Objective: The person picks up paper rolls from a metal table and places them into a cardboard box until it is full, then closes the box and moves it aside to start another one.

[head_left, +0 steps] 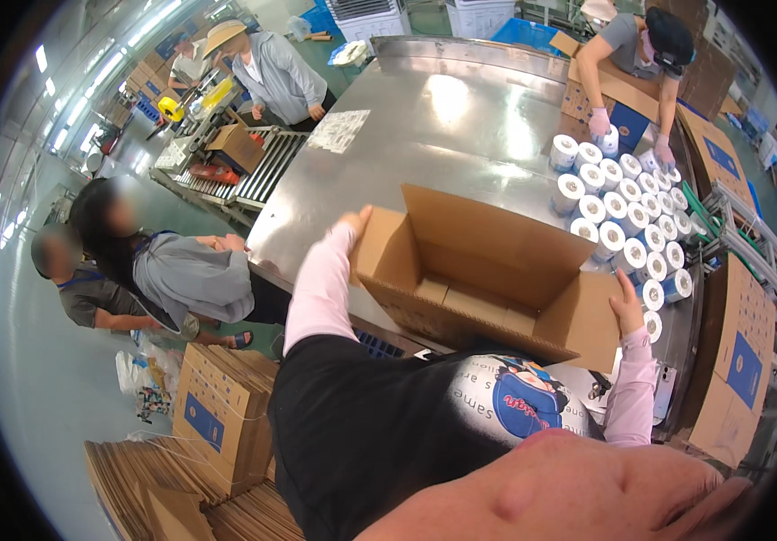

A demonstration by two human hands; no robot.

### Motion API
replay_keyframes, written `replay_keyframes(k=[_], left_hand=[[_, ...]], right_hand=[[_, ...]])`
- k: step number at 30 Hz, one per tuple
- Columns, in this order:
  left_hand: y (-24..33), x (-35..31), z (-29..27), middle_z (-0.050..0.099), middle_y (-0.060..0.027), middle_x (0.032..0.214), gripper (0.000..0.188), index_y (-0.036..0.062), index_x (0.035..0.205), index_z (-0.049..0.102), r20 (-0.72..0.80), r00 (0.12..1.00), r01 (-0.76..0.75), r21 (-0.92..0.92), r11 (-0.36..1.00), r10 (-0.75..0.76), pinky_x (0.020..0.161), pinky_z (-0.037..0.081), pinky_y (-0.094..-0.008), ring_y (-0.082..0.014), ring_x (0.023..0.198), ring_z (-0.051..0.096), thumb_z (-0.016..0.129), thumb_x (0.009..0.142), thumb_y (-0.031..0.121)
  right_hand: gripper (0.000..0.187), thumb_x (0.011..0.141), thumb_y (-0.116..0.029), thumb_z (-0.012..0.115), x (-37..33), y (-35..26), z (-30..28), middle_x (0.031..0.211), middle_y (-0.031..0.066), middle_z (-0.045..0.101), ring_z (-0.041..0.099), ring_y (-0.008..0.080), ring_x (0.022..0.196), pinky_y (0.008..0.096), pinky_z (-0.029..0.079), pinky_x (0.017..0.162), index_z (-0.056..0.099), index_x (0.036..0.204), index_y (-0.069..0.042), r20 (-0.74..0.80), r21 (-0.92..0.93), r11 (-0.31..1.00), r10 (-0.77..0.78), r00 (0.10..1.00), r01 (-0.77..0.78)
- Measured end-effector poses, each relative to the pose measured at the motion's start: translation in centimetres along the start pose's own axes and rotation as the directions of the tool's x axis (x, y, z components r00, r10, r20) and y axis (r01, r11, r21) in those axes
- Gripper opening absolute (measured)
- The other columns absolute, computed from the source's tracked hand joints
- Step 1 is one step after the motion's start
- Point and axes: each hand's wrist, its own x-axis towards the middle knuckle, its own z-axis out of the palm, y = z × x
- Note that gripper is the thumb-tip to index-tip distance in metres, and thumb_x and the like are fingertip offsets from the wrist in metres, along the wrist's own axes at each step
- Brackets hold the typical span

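Overhead: strip lights point(150, 22) | steel table point(443, 126) | green floor point(37, 379) | stacked flat cartons point(217, 424)

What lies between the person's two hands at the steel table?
The open cardboard box, empty inside, lies between the left hand and the right hand, each gripping a flap. The head view shows this.

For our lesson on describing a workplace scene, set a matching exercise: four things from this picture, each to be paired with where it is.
Things:
1. open cardboard box
2. white rolls
3. flattened cartons
4. left hand

Places:
A. stacked on the floor, lower left
B. gripping the box's left flap
C. on the steel table, held at both sides
D. standing in rows on the table's right part

Pairs: 1-C, 2-D, 3-A, 4-B
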Motion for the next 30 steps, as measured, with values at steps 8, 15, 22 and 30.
replay_keyframes(k=[8, 15, 22, 30], left_hand=[[-2.2, -4.5, 19.4, 0.054, -0.0165, 0.132, 0.040, -0.0006, 0.126, 0.053, 0.157, 0.979, 0.039, -0.774, 0.632, 0.131, 0.100, 0.039, -0.0358, -0.0273, 0.121, 0.052, 0.046, 0.092, 0.018], [11.3, -8.8, 11.7, 0.056, -0.0137, 0.129, 0.042, -0.0001, 0.125, 0.053, 0.177, 0.535, -0.582, -0.632, 0.512, 0.826, 0.098, 0.040, -0.0304, -0.0207, 0.117, 0.054, 0.046, 0.084, -0.006], [13.9, -2.5, 14.9, 0.067, -0.0170, 0.106, 0.072, 0.0013, 0.111, 0.065, 0.003, 0.900, -0.435, -0.024, 0.900, 0.436, 0.085, 0.047, -0.0355, -0.0262, 0.097, 0.064, 0.063, 0.077, 0.064], [18.5, -3.9, 20.8, 0.052, -0.0133, 0.135, 0.077, 0.0089, 0.127, 0.058, 0.508, 0.851, -0.459, 0.842, 0.283, -0.130, 0.105, 0.034, -0.0429, -0.0324, 0.127, 0.046, 0.049, 0.081, 0.070]], right_hand=[[0.059, 0.087, 0.000, 0.046, -3.5, 11.5, 3.8, 0.141, 0.0136, 0.043, 0.044, 0.0210, 0.126, 0.0322, 0.037, 0.105, 0.032, 0.144, -0.003, -0.217, 0.485, 0.846, 0.361, 0.907, -0.221], [0.051, 0.090, -0.008, 0.051, 2.0, -1.7, -1.6, 0.138, 0.0146, 0.046, 0.051, 0.0212, 0.118, 0.0304, 0.043, 0.094, 0.036, 0.139, -0.001, -0.320, 0.279, 0.934, -0.127, 0.939, 0.222], [0.086, 0.083, -0.066, 0.051, 5.0, -4.4, 0.9, 0.102, 0.0270, 0.064, 0.059, 0.0405, 0.103, 0.0435, 0.045, 0.088, 0.044, 0.128, 0.007, -0.475, -0.553, 0.746, 0.082, 0.876, -0.370], [0.035, 0.076, -0.032, 0.068, 0.1, -2.8, 5.6, 0.090, 0.0128, 0.066, 0.065, 0.0282, 0.085, 0.0396, 0.048, 0.078, 0.062, 0.103, -0.010, 0.185, -0.956, 0.182, -0.240, 0.953, 0.232]])
